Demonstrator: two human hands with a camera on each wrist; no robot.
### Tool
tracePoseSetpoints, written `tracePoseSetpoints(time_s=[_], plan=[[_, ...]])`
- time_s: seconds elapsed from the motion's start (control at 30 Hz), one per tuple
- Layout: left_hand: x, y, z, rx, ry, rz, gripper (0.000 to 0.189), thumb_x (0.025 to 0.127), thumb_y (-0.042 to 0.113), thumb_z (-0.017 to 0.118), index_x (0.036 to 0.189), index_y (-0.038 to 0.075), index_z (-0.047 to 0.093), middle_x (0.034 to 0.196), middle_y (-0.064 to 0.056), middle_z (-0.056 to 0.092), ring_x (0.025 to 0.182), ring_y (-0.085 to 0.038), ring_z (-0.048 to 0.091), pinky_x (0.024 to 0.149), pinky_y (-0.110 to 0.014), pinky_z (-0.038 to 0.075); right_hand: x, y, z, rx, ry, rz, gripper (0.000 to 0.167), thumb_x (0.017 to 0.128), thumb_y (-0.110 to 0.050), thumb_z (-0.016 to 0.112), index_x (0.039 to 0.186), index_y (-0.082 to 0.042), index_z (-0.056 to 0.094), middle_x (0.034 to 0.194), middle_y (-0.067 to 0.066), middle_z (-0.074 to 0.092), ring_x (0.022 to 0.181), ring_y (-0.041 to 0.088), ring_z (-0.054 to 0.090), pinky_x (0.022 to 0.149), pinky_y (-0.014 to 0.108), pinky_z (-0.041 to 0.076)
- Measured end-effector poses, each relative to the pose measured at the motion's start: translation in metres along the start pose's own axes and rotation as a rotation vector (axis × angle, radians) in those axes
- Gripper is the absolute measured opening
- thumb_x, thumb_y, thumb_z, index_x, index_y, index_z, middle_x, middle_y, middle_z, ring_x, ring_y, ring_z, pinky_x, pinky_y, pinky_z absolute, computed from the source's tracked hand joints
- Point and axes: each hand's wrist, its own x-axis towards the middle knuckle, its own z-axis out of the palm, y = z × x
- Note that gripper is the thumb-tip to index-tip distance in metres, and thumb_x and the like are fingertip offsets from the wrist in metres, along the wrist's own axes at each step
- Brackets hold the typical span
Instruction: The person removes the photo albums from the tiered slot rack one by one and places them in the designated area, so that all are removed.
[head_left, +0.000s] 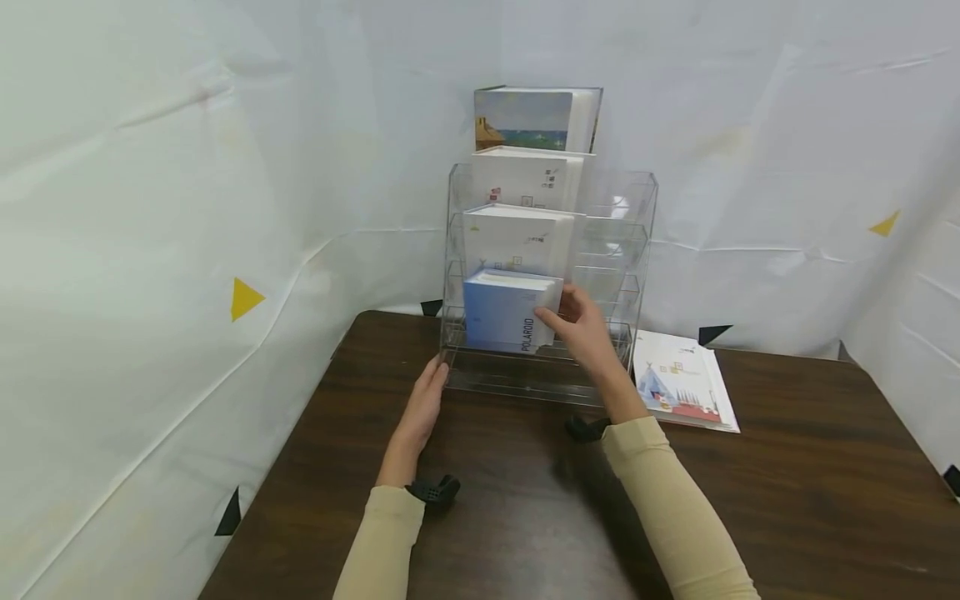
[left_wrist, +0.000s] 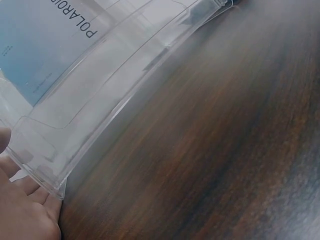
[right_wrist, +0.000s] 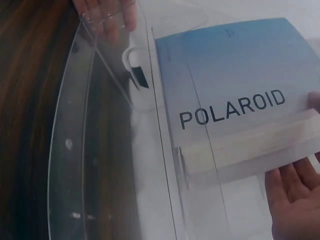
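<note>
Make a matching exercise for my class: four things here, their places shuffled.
1. Blue and white POLAROID book
2. Thick book with painted seaside cover
3. White book with blue tent and red strip
4. Bare left hand

A. Lying flat, right of the clear plastic rack
B. At the rack's lower left
C. Gripped by the right hand
D. Highest in the rack

Pairs: 1C, 2D, 3A, 4B

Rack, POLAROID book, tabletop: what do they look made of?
Rack: clear, glossy plastic, likely acrylic; see-through, edges glint.
POLAROID book: probably smooth printed card; crisp lettering over a flat blue fade.
Tabletop: dark satin wood or laminate, can't tell which; streaky grain, soft sheen.
</note>
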Motion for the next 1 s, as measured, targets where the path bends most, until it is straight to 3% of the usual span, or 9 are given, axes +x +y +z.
tracePoseSetpoints(time_s=[0.13,0.27,0.4,0.53,0.77,1.0], plan=[[0.001,0.0,0.002,-0.007,-0.006,0.001,0.065,0.117,0.047,0.04,0.172,0.016,0.026,0.18,-0.009,0.022,0.168,-0.034,0.016,0.136,-0.06,0.015,0.006,0.005,-0.004,0.03,-0.052,0.018,0.049,0.104,-0.026,0.075,0.141,-0.003,0.053,0.143,0.022,0.064,0.133,0.032,0.063,0.103,0.041,0.056],[0.002,-0.001,0.002,-0.011,-0.012,0.004,0.064,0.118,0.046,0.039,0.172,0.016,0.026,0.18,-0.01,0.023,0.168,-0.034,0.017,0.136,-0.06,0.016,0.011,0.008,-0.007,0.057,-0.118,0.025,0.052,0.105,-0.023,0.073,0.148,-0.005,0.05,0.144,0.022,0.064,0.126,0.026,0.065,0.106,0.051,0.056],[0.002,-0.002,0.0,-0.012,-0.007,0.007,0.064,0.118,0.046,0.039,0.172,0.015,0.027,0.179,-0.011,0.024,0.168,-0.034,0.018,0.136,-0.06,0.015,0.013,0.01,-0.007,0.054,-0.16,0.003,0.054,0.106,-0.021,0.072,0.154,-0.008,0.052,0.14,0.021,0.066,0.118,0.021,0.067,0.103,0.052,0.057],[0.003,-0.002,-0.001,-0.016,-0.006,0.004,0.064,0.117,0.047,0.04,0.172,0.016,0.027,0.179,-0.011,0.024,0.168,-0.034,0.018,0.136,-0.06,0.015,0.013,0.013,-0.003,0.067,-0.14,-0.02,0.048,0.105,-0.021,0.073,0.149,-0.007,0.058,0.133,0.021,0.068,0.112,0.02,0.068,0.097,0.046,0.058],[0.003,-0.002,-0.002,-0.024,-0.007,-0.002,0.064,0.118,0.047,0.039,0.172,0.016,0.027,0.179,-0.01,0.023,0.168,-0.033,0.018,0.136,-0.059,0.016,0.011,0.016,0.006,0.11,-0.094,-0.053,0.054,0.106,-0.024,0.073,0.155,-0.014,0.055,0.141,0.016,0.067,0.122,0.017,0.066,0.099,0.034,0.055],[0.002,0.0,0.0,-0.029,-0.013,0.004,0.063,0.118,0.044,0.04,0.172,0.015,0.027,0.179,-0.01,0.023,0.168,-0.034,0.018,0.136,-0.058,0.016,0.01,0.011,0.008,0.097,-0.078,-0.05,0.055,0.105,-0.027,0.074,0.156,-0.016,0.055,0.141,0.016,0.068,0.122,0.02,0.066,0.099,0.043,0.057]])
